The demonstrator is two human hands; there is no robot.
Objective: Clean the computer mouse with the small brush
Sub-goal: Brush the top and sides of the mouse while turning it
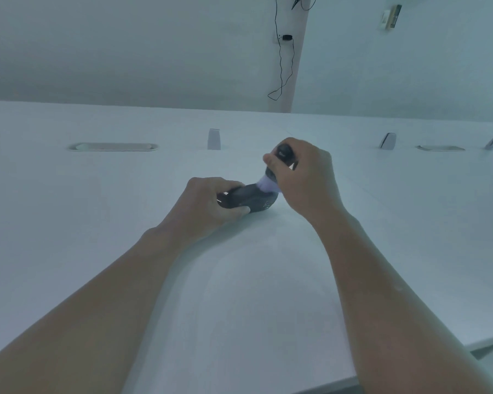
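Under your right hand (302, 177) gripping the brush (282, 163), bristles touch the mouse (251, 201) — left hand (211, 203) clasps it; cleaning seems midway.

Dim, flat light with a blue-grey cast. Hazy and soft throughout, low contrast. Faint, diffuse shadows under both forearms on the smooth white counter (69, 223). Wide-angle bending at edges.

Looks like an office: long white desk (69, 194) w/ oval cable ports (113, 147), small divider brackets (214, 139), bare wall (125, 46) behind, black cable (281, 64) hanging from an outlet.
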